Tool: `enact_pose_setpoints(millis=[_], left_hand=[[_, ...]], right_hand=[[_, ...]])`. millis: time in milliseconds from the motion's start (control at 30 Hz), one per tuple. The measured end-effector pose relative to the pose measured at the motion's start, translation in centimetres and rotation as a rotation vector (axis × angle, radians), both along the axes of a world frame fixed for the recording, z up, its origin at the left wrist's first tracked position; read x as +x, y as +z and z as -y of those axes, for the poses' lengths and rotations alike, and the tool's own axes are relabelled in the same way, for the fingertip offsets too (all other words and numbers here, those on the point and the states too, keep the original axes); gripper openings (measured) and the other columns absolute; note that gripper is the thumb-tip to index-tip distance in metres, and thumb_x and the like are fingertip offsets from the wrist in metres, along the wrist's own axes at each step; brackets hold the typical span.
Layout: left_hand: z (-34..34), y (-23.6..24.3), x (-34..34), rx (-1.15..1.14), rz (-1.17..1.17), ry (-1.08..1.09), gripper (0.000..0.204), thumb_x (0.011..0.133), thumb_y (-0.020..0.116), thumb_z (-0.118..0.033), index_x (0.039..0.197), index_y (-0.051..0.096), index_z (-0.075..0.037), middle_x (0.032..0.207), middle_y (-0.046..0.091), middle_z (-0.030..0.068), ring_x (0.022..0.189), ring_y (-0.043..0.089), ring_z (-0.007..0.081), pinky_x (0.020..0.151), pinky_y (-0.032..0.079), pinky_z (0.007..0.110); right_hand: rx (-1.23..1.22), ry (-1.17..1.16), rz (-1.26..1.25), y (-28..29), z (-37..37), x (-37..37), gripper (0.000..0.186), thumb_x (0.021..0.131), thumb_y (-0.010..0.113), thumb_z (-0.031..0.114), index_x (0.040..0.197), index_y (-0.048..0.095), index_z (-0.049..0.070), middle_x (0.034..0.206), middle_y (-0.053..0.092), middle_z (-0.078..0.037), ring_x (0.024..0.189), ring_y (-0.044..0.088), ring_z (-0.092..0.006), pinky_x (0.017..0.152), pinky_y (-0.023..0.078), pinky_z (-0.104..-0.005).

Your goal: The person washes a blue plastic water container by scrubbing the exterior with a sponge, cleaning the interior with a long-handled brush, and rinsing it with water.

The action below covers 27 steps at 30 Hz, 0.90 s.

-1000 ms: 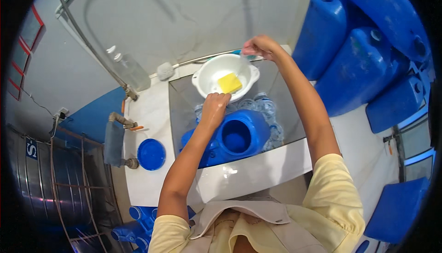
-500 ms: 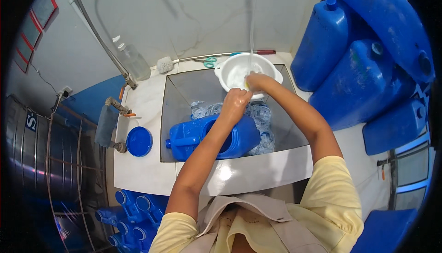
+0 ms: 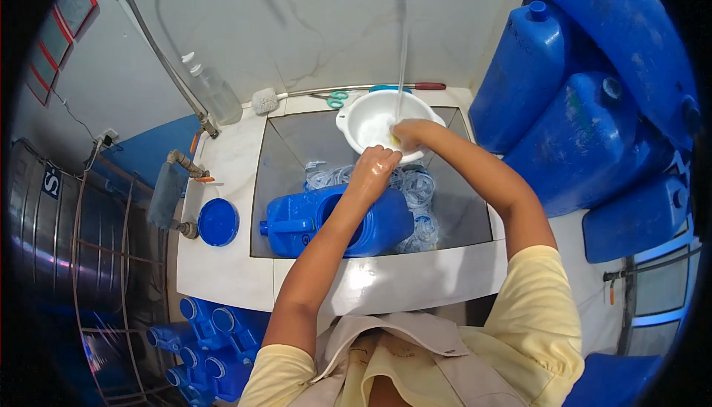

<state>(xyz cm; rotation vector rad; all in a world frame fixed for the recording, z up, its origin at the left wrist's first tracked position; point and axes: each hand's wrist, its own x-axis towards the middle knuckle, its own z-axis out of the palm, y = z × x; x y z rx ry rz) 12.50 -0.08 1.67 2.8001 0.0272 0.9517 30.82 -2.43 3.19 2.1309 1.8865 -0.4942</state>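
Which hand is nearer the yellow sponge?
Right: the right hand is on the sponge inside the white bowl; the left hand is at the bowl's near rim, short of it.

The left arm (image 3: 326, 247) points toward 1 o'clock, the left grip (image 3: 377, 161) wet, back upward, fingers (image 3: 385, 154) curled. The right arm (image 3: 512, 196) bends at the elbow (image 3: 530, 210), forearm (image 3: 475, 166) toward 10 o'clock; the right grip (image 3: 413, 133), fingertips hidden, lies near the left, at its 2 o'clock.
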Motion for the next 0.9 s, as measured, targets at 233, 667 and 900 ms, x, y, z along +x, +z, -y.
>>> enact_pose_setpoints(millis=[233, 667, 900], left_hand=[[1.4, -0.1, 1.9, 0.0, 0.021, -0.095, 0.005, 0.07, 0.052, -0.003, 0.074, 0.052, -0.006, 0.066, 0.053, 0.0104, 0.068, 0.054, 0.0277, 0.062, 0.043, 0.038], [1.6, 0.4, 1.5, -0.044, 0.0, -0.103, 0.011, 0.067, 0.052, 0.001, 0.075, 0.053, -0.006, 0.069, 0.054, 0.0098, 0.071, 0.052, 0.0277, 0.066, 0.042, 0.038], [2.2, 0.6, 1.8, -0.085, 0.067, -0.09, 0.015, 0.065, 0.053, 0.003, 0.078, 0.054, -0.006, 0.07, 0.054, 0.0092, 0.073, 0.053, 0.0274, 0.068, 0.042, 0.038]], right_hand=[[0.147, -0.155, -0.787, 3.2, 0.9, 2.3, 0.036, 0.066, 0.054, 0.001, 0.099, 0.065, 0.005, 0.091, 0.065, -0.01, 0.08, 0.062, -0.0205, 0.063, 0.05, -0.0307], [0.556, 0.019, -0.406, 4.6, -1.6, 2.3, 0.023, 0.069, 0.052, 0.0, 0.089, 0.062, 0.004, 0.081, 0.063, -0.014, 0.077, 0.061, -0.0258, 0.071, 0.048, -0.0381], [0.504, 0.581, 0.089, -2.2, 0.8, 4.0, 0.045, 0.073, 0.056, 0.013, 0.118, 0.052, 0.011, 0.125, 0.049, -0.011, 0.118, 0.044, -0.0305, 0.101, 0.034, -0.0395]])
